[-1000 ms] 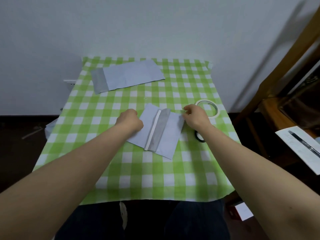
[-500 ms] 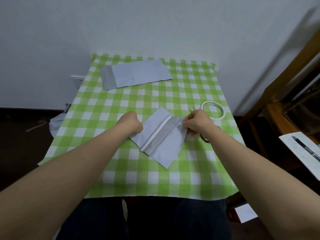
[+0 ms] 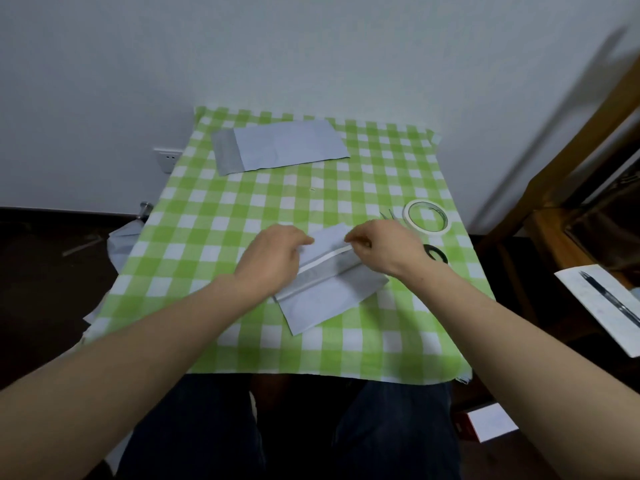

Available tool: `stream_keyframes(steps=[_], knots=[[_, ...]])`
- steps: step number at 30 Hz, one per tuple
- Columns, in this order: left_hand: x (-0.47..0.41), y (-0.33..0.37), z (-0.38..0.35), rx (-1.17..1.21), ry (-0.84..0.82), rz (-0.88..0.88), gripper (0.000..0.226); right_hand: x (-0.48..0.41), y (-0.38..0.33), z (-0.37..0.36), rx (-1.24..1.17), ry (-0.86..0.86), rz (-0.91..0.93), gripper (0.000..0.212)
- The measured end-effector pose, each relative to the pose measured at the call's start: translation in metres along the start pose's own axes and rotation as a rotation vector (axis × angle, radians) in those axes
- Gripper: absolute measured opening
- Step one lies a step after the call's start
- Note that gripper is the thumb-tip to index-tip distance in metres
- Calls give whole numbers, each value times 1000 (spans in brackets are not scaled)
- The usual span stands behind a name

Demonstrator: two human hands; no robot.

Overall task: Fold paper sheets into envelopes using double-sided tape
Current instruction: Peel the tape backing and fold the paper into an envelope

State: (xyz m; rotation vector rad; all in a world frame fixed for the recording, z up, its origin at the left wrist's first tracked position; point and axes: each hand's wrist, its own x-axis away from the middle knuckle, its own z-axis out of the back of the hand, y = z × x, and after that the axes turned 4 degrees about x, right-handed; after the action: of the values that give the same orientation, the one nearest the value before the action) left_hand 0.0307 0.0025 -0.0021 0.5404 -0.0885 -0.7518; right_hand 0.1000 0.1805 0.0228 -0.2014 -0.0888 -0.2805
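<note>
On the checked desk (image 3: 242, 209), the right hand (image 3: 381, 247) pinched the flimsy sheet (image 3: 329, 299) by its taped edge, the left hand's (image 3: 273, 261) grip unclear.

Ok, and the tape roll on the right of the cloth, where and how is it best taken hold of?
Probably by the wall of the tape roll, from above: one finger in the hole, thumb outside. It lies flat on the cloth as an open ring, its left side nearest the right hand, which pinches the tape strip.
</note>
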Motion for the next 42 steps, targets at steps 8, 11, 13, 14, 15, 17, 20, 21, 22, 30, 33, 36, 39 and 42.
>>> stream_keyframes(steps=[8, 11, 13, 14, 15, 17, 20, 21, 22, 30, 33, 36, 39, 42], knots=[[30, 2, -14, -214, -258, -172, 73, 19, -4, -35, 32, -236, 368, 58], [35, 1, -18, -213, -271, -147, 75, 21, -5, -40, 69, -242, 362, 57], [36, 1, -19, -199, -281, -129, 70, 21, -6, -43, 74, -249, 353, 57], [36, 1, -19, -196, -283, -126, 71, 22, -7, -45, 77, -253, 348, 56], [36, 1, -20, -190, -279, -124, 73, 22, -7, -46, 82, -254, 343, 56], [37, -2, -22, -175, -267, -120, 76, 22, -8, -48, 88, -234, 335, 54], [35, -8, -26, -174, -248, -135, 83, 21, -9, -48, 72, -195, 333, 50], [33, -9, -28, -173, -246, -140, 83, 20, -8, -48, 70, -187, 330, 49], [31, -10, -29, -175, -245, -147, 81, 19, -6, -48, 68, -180, 323, 48], [29, -6, -26, -151, -252, -114, 57, 13, 2, -48, -35, -139, 202, 43], [30, -6, -25, -146, -249, -126, 58, 13, 4, -50, -73, -109, 175, 42], [31, -6, -24, -141, -256, -131, 60, 12, 7, -49, -77, -101, 154, 43], [30, -6, -23, -137, -262, -131, 60, 5, 8, -50, -33, -93, 127, 40], [31, -5, -21, -124, -272, -129, 62, 3, 6, -51, 33, 0, 79, 38]])
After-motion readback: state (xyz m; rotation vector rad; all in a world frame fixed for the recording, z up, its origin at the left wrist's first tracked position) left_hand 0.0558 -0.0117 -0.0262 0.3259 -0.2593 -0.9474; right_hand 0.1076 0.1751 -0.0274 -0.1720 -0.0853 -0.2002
